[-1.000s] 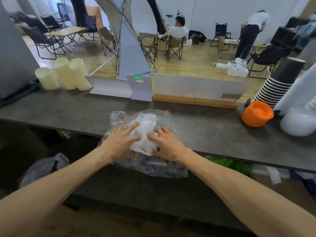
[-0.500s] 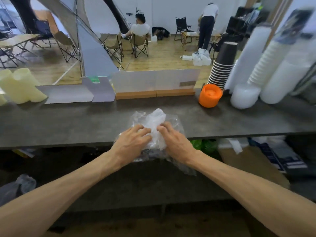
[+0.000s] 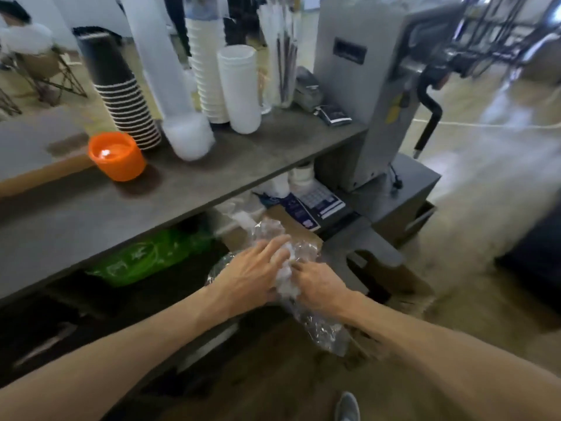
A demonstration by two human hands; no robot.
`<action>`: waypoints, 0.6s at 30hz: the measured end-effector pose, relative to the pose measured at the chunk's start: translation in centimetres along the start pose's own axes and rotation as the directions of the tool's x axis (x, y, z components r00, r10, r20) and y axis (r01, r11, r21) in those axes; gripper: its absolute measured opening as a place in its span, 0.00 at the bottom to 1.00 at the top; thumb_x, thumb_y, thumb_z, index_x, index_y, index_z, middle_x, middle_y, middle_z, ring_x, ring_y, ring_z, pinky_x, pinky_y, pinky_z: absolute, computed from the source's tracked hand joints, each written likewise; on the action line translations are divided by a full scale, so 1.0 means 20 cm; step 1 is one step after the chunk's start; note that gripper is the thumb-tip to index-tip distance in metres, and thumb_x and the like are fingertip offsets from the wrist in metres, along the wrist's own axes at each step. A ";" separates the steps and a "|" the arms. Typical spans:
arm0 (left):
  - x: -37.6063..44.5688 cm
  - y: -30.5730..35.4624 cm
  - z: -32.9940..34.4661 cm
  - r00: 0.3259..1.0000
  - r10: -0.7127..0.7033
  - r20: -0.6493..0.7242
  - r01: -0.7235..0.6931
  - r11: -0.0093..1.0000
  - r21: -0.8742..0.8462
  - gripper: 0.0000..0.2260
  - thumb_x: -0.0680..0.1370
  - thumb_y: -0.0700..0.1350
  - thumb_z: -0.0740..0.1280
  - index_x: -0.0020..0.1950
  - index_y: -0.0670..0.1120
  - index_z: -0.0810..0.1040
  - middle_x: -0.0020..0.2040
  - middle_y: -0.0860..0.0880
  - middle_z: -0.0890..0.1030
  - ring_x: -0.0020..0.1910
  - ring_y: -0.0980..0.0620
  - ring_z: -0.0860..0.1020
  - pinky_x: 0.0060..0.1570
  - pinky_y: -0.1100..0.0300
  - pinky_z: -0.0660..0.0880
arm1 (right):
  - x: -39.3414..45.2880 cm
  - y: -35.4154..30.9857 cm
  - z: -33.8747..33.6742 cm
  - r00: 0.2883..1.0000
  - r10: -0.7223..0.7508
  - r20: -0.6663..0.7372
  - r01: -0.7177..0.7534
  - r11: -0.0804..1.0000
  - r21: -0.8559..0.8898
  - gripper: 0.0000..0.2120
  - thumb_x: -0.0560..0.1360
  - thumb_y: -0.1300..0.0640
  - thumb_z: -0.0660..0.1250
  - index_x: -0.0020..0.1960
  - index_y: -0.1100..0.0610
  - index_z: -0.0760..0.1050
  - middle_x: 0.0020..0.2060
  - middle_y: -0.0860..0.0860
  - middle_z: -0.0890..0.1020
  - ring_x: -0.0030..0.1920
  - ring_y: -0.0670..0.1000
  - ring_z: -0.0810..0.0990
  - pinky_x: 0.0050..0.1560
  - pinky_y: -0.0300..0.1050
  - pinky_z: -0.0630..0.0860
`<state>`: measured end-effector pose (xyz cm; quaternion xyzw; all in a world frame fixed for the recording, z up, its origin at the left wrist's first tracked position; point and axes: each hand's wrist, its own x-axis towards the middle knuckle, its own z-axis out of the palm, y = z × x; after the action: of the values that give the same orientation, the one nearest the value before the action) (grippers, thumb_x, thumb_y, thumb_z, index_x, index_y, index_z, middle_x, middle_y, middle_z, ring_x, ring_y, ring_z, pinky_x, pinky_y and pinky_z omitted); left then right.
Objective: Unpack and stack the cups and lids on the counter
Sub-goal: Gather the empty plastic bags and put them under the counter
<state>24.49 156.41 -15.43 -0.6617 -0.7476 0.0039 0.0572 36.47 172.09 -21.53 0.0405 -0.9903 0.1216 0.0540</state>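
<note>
We see two hands meeting below the front edge of the surface (image 3: pixel 212 189), both on one crumpled clear plastic bag (image 3: pixel 321 326) with a wad of white material bunched inside it: the left hand (image 3: pixel 252 276) lies over the wad with fingers spread and bent against it, and the right hand (image 3: pixel 318 284) pinches the plastic just beside it, fingers curled into the wrap. The bag hangs off the surface, in the air in front of the lower shelf, its loose tail trailing down under the right wrist. Under the surface we count one green bag (image 3: pixel 142 256) to the left and one blue-and-white printed packet (image 3: pixel 315 205) to the right. On the surface stands one orange cup (image 3: pixel 117 156), upside down, and behind it four stacks: one of black cups with white rims (image 3: pixel 124 98), one tall sleeve of clear cups (image 3: pixel 170 86) ending in a blurred white dome, one of white ribbed cups (image 3: pixel 206 71) and one shorter white stack (image 3: pixel 239 89). Beside these stands one clear holder of straws (image 3: pixel 283 65), then one grey machine (image 3: pixel 373 86) with a black handle, at the right end of the surface. One shoe (image 3: pixel 347 407) shows at the bottom edge, on the floor
</note>
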 end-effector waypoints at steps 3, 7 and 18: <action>0.40 0.26 0.18 0.981 -0.001 0.197 0.020 0.995 -0.096 0.43 0.76 0.55 0.71 0.82 0.51 0.49 0.79 0.47 0.63 0.67 0.48 0.75 0.57 0.54 0.79 | -0.33 0.31 0.07 0.991 0.079 0.106 -0.077 0.997 -0.030 0.22 0.73 0.58 0.75 0.66 0.58 0.76 0.61 0.57 0.81 0.56 0.57 0.83 0.51 0.53 0.83; 0.80 0.48 0.39 0.933 0.103 0.344 -0.021 0.972 -0.234 0.22 0.79 0.50 0.67 0.72 0.53 0.68 0.63 0.51 0.79 0.60 0.50 0.80 0.57 0.54 0.77 | -0.59 0.65 0.09 0.985 0.076 0.156 -0.070 0.997 -0.042 0.20 0.69 0.62 0.77 0.59 0.59 0.80 0.52 0.56 0.82 0.51 0.58 0.81 0.50 0.53 0.83; 1.37 0.96 0.93 0.864 0.225 0.451 0.125 0.771 -0.624 0.20 0.77 0.46 0.69 0.69 0.46 0.75 0.63 0.47 0.79 0.60 0.49 0.77 0.60 0.54 0.75 | -1.05 1.35 0.31 0.839 0.314 0.445 -0.250 0.948 -0.198 0.23 0.79 0.59 0.66 0.74 0.58 0.70 0.70 0.53 0.72 0.64 0.55 0.73 0.61 0.48 0.73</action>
<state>38.58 187.17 -33.19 -0.6374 -0.6741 -0.0752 -0.3656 54.23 198.19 -36.28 -0.0812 -0.9743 0.0490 -0.2041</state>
